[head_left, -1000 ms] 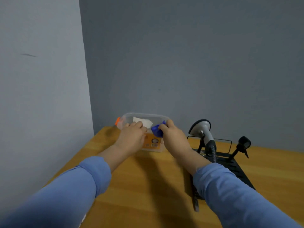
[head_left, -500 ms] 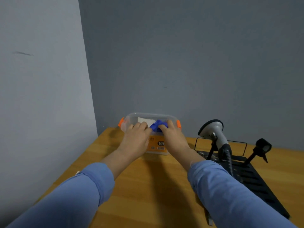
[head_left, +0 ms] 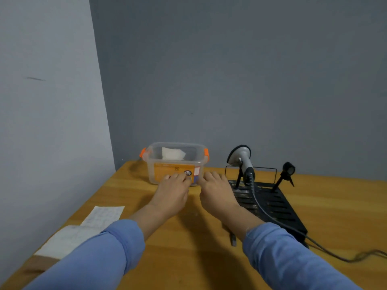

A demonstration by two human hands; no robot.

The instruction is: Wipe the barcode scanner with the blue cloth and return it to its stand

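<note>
The grey-white barcode scanner [head_left: 240, 157] sits upright in its black stand [head_left: 238, 180] at the right, with its cable [head_left: 270, 216] trailing toward me. My left hand [head_left: 170, 195] and my right hand [head_left: 216, 194] are side by side, low in front of the clear box, left of the scanner. Only a sliver of the blue cloth [head_left: 195, 180] shows between their fingertips, and both hands pinch it. Most of the cloth is hidden by my fingers.
A clear plastic box [head_left: 176, 164] with orange clips and an orange label holds a white cloth [head_left: 173, 153]. A black slotted tray [head_left: 270, 204] carries the stand and a second small black stand [head_left: 287, 171]. A paper sheet [head_left: 83, 227] lies at the left on the wooden table [head_left: 188, 258], in a wall corner.
Both hands have come down from the box's rim to the table in front of it, bringing the blue cloth out. The view has tilted down, and the paper sheet now shows.
</note>
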